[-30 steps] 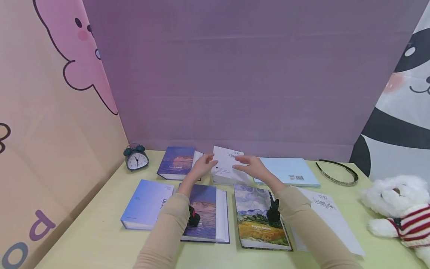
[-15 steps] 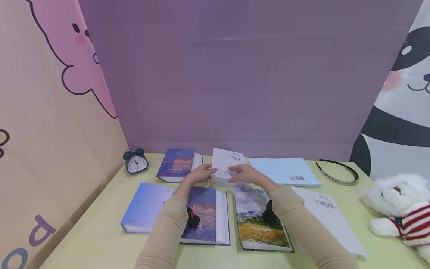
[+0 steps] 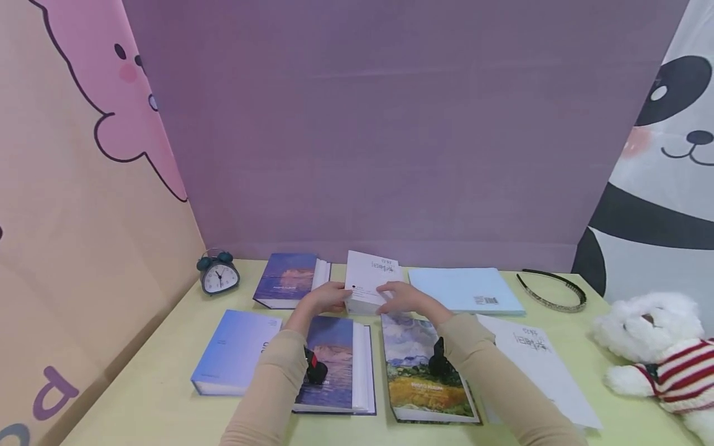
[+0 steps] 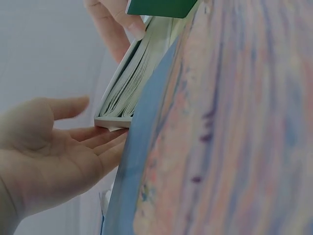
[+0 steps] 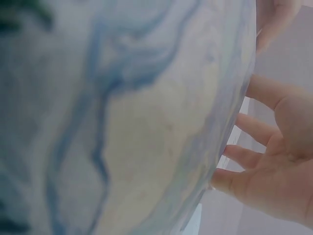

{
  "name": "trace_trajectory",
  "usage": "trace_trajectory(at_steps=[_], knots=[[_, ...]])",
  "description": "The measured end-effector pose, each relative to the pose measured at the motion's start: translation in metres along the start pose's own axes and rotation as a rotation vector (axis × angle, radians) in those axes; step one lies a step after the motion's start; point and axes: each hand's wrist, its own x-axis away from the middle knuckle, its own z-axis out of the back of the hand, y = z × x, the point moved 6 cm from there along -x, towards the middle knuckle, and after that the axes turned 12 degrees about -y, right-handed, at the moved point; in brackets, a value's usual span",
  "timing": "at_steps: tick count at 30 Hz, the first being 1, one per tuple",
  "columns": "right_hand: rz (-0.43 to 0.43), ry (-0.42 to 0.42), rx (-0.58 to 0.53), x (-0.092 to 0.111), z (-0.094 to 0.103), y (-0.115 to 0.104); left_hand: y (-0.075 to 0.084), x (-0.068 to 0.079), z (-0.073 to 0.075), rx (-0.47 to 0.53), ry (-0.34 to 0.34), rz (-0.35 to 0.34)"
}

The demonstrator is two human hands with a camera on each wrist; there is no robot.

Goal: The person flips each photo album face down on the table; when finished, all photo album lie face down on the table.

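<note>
A thick white album (image 3: 365, 272) lies at the back middle of the table between my two hands. My left hand (image 3: 326, 296) is at its left edge; in the left wrist view the straight fingers of this hand (image 4: 58, 152) reach under the album's edge, with the thumb raised apart from it. The pages (image 4: 142, 73) show edge-on there. At the album's right side is my right hand (image 3: 407, 296), a fingertip over the lower right of the cover. In the right wrist view its fingers (image 5: 252, 129) are spread, their tips partly hidden behind a painted cover (image 5: 146, 122).
In front lie a blue album (image 3: 240, 353), a seascape album (image 3: 334, 359), a landscape album (image 3: 424, 396) and a white one (image 3: 535, 359). Behind are another seascape album (image 3: 287, 275), a pale blue one (image 3: 463, 288), an alarm clock (image 3: 220, 277), a headband (image 3: 558, 303) and a teddy bear (image 3: 647, 334).
Both hands have come down from above the white album to its left and right sides. The album stays in place, and the head view has shifted slightly.
</note>
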Motion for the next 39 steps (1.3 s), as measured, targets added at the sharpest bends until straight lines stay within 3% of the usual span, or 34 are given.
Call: trace_trajectory(at_steps=[9,17,27,33,39], knots=[[-0.010,0.014,-0.055,0.003,0.000,-0.001,-0.003,-0.002,0.003,0.150,0.013,0.051],[0.013,0.034,-0.103,0.002,0.002,-0.005,0.003,0.005,0.004,0.271,0.024,0.026],[0.025,0.142,-0.050,0.000,0.011,-0.016,0.012,0.011,0.007,0.276,0.085,0.010],[0.106,0.239,-0.018,-0.004,0.016,-0.027,0.014,0.013,0.012,0.271,0.098,-0.030],[0.204,0.286,-0.043,-0.003,0.017,-0.038,0.015,0.019,0.015,0.276,0.121,-0.053]])
